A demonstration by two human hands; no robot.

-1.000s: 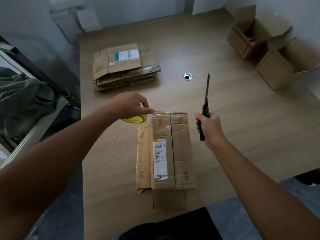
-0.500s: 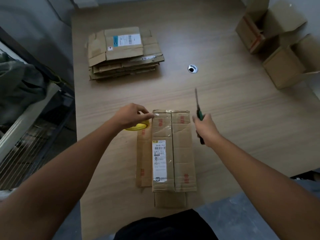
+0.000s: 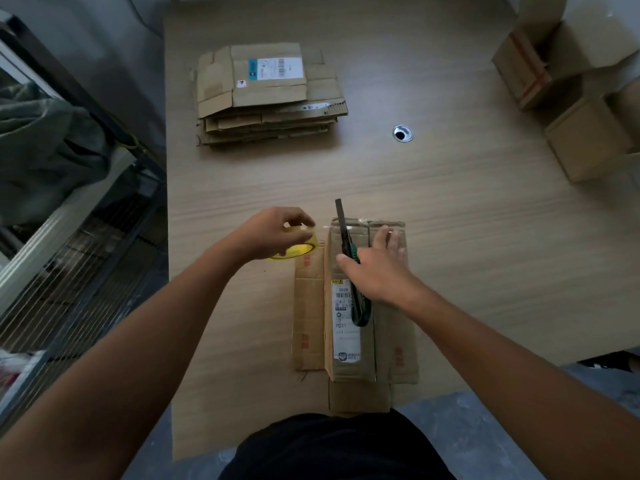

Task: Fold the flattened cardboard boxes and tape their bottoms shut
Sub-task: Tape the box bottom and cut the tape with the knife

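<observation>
A folded cardboard box [image 3: 398, 344] with a white label lies bottom-up near the table's front edge, clear tape along its seam. My left hand [image 3: 273, 233] grips a yellow tape roll [image 3: 299, 249] just left of the box's far end, a strip of tape running to the box. My right hand [image 3: 375, 271] rests on the box's far end with straight fingers pressing the tape. A green-handled utility knife [image 3: 360, 308] is tucked under its thumb, blade pointing away from me. A stack of flattened boxes [image 3: 270, 95] lies at the far left.
Two assembled open boxes [image 3: 526, 67] [image 3: 588, 143] stand at the far right of the wooden table [image 3: 467, 220]. A round cable hole [image 3: 402, 133] sits mid-table. A metal rack [image 3: 79, 258] with green cloth stands left of the table.
My right hand came down from holding the knife upright beside the box and now lies across the box's far end, knife flat. The left hand with the roll stayed put.
</observation>
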